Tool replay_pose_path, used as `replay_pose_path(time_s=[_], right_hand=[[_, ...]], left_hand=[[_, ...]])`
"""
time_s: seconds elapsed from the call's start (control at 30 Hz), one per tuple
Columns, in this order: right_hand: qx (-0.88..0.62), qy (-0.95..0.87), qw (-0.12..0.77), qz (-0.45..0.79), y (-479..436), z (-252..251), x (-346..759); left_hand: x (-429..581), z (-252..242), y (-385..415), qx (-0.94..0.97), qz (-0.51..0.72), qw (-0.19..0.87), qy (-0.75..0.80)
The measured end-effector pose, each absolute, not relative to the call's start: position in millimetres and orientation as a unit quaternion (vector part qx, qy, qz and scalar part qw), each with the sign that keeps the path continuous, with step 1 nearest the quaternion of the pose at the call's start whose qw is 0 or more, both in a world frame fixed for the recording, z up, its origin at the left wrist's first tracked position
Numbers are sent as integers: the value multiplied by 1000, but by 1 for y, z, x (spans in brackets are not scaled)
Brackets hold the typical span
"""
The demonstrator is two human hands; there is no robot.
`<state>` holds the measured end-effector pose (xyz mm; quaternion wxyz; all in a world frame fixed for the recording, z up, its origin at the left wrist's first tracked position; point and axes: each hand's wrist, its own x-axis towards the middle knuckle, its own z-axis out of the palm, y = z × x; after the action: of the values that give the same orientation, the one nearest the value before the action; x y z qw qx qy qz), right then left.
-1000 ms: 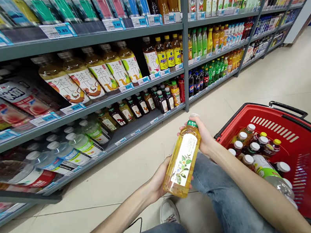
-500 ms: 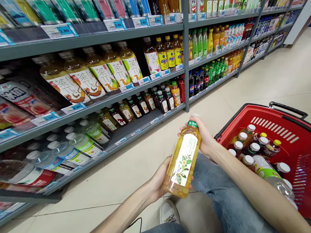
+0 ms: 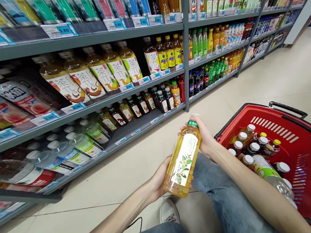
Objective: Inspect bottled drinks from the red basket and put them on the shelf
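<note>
Unmoved: tea bottle (image 3: 184, 160) slants between hands; left hand (image 3: 157, 180) grips base, right hand (image 3: 204, 134) grips cap.

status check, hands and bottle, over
Left hand grips base of clear plastic bottle of yellow drink with green cap, right hand at its cap end. Bottle tilted above lap, apart from red plastic basket of bottles at right. Nothing blocking it.

Bottle (image 3: 182, 161) unmoved, no visible change
</note>
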<state>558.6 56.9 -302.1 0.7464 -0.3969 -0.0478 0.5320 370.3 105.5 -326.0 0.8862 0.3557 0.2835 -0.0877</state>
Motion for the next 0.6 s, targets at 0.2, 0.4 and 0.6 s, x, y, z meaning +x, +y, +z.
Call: replay_pose_path(time_s=[0.2,0.4,0.6], right_hand=[[-404,-36,745,530,59,-305,559],[-397,-22,765,506,54,-299,552],[-355,0,775,523,51,-292,533]], left_hand=[[371,-323,105,360,-83,880,298],[370,-318,104,379,-94,862,323],[355,-311,97,491,-24,779,390]])
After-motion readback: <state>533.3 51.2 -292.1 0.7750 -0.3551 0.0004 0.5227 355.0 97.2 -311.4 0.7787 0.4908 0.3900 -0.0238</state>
